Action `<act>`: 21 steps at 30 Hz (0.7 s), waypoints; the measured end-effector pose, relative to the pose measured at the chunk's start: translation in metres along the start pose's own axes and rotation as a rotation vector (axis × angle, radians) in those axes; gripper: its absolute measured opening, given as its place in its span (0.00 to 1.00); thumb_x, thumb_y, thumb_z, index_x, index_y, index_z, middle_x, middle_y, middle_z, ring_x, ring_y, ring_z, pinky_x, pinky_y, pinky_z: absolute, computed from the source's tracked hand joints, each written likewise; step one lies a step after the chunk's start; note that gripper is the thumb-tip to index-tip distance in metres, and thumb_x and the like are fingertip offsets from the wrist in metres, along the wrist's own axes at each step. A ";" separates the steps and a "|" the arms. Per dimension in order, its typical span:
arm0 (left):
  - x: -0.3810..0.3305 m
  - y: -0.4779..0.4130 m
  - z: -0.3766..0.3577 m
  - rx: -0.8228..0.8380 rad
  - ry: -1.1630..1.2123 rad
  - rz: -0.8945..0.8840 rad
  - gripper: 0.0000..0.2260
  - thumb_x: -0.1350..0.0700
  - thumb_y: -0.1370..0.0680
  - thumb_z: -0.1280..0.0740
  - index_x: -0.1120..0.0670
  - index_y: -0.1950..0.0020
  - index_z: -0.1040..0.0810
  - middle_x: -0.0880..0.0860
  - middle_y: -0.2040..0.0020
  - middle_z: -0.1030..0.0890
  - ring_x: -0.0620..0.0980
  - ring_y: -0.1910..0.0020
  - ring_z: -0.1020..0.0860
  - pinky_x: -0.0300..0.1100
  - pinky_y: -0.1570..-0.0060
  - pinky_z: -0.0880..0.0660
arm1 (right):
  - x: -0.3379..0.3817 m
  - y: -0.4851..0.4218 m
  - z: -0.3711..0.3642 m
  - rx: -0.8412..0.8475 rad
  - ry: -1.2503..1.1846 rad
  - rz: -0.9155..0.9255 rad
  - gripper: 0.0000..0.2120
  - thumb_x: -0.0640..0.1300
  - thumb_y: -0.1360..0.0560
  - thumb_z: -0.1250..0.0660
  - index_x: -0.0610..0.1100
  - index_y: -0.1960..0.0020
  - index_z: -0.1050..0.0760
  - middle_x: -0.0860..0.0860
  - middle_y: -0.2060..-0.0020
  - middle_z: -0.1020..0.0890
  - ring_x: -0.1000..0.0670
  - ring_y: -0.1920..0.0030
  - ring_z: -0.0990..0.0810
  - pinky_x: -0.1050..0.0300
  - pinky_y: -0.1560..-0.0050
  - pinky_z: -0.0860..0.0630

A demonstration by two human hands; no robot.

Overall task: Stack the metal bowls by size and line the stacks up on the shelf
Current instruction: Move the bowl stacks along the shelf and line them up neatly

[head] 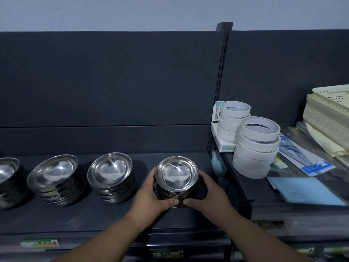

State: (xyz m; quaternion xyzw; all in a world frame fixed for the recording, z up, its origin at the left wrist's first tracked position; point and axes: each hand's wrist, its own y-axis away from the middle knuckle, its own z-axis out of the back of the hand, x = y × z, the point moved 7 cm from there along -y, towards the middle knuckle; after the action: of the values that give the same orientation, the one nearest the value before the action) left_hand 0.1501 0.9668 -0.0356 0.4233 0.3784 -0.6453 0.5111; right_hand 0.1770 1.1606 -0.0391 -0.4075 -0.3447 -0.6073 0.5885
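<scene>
Several stacks of shiny metal bowls stand in a row on the dark shelf [75,214]. The smallest stack [176,174] is at the right end. My left hand [151,195] and my right hand [209,193] curl round its two sides, thumbs nearly meeting at its front base. To its left stand a wider stack [110,170], a still wider stack [53,172], and a stack [7,171] cut off by the frame's left edge.
A slotted upright post [220,91] divides the shelf. Right of it stand two piles of white tape rolls [256,146], a small box [217,118], flat packets [306,189] and cream perforated baskets [328,112]. Price labels [39,242] line the shelf's front edge.
</scene>
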 end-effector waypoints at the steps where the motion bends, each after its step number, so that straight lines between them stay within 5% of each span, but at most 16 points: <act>1: 0.000 0.000 0.000 0.003 0.004 -0.001 0.49 0.57 0.39 0.18 0.45 0.25 0.42 0.38 0.37 0.27 0.33 0.40 0.29 0.24 0.43 0.36 | -0.001 -0.001 0.000 -0.003 0.004 -0.002 0.44 0.45 0.40 0.19 0.54 0.28 0.34 0.60 0.36 0.25 0.62 0.35 0.30 0.74 0.38 0.36; 7: 0.001 -0.003 -0.002 0.034 0.022 -0.009 0.51 0.59 0.39 0.19 0.45 0.24 0.45 0.35 0.39 0.28 0.27 0.41 0.31 0.19 0.46 0.37 | -0.002 0.000 0.001 0.001 0.031 -0.008 0.45 0.46 0.40 0.18 0.54 0.28 0.35 0.58 0.34 0.26 0.60 0.34 0.30 0.65 0.35 0.35; 14: -0.001 -0.002 -0.003 0.011 0.085 -0.011 0.52 0.43 0.47 0.21 0.43 0.26 0.41 0.38 0.36 0.26 0.30 0.38 0.29 0.31 0.38 0.34 | 0.000 0.000 0.001 -0.004 -0.002 0.004 0.41 0.45 0.39 0.19 0.56 0.31 0.33 0.62 0.39 0.23 0.63 0.37 0.28 0.70 0.38 0.34; 17: -0.003 0.000 -0.002 -0.001 0.055 -0.016 0.50 0.44 0.46 0.20 0.41 0.28 0.39 0.36 0.37 0.26 0.29 0.39 0.30 0.33 0.36 0.34 | 0.000 0.001 0.000 -0.004 -0.011 0.006 0.39 0.45 0.38 0.19 0.57 0.31 0.32 0.62 0.40 0.23 0.64 0.37 0.28 0.64 0.35 0.31; 21: -0.006 0.000 -0.001 0.002 0.043 -0.024 0.43 0.56 0.39 0.18 0.37 0.33 0.39 0.34 0.41 0.26 0.20 0.46 0.31 0.22 0.45 0.34 | 0.000 0.001 0.000 0.001 -0.017 0.006 0.39 0.44 0.38 0.19 0.57 0.31 0.32 0.62 0.40 0.22 0.64 0.37 0.27 0.67 0.37 0.32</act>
State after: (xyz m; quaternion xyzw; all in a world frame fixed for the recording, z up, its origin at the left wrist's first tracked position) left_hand 0.1513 0.9697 -0.0306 0.4331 0.3938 -0.6424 0.4947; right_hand 0.1778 1.1607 -0.0386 -0.4133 -0.3490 -0.6019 0.5875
